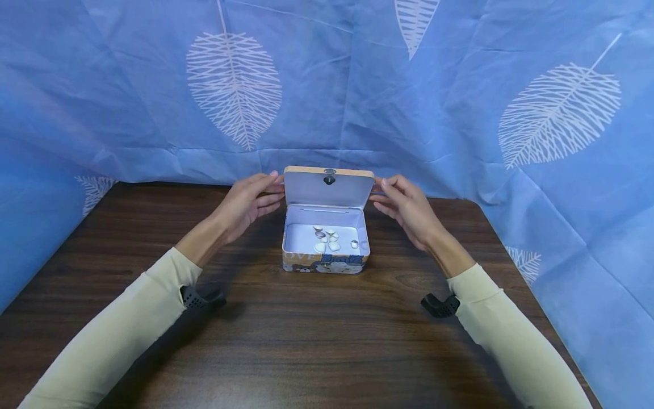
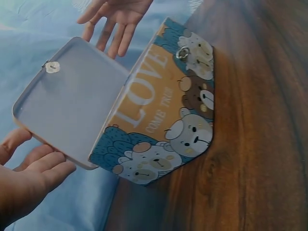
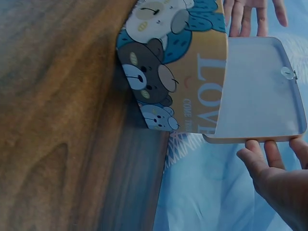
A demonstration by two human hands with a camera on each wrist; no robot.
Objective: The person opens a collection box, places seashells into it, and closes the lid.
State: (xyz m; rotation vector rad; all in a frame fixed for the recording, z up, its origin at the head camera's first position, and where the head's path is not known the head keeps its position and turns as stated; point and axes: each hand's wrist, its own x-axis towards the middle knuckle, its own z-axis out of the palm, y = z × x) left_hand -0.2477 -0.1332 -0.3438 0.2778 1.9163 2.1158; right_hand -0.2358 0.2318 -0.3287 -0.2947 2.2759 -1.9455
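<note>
In the head view a small tin box printed with bears stands on the table, its hinged lid raised at the back. Several small seashells lie on the white floor of the box. My left hand is at the lid's left edge, its relaxed fingers touching the side. On the opposite edge, my right hand rests extended fingertips against the lid. The left wrist view shows the orange front with "LOVE" lettering and a small metal clasp.
Dark wood tabletop stretches in front of the box. A blue cloth with white leaf prints hangs close behind the table and along its sides. A black strap piece sits under the left wrist, another under the right.
</note>
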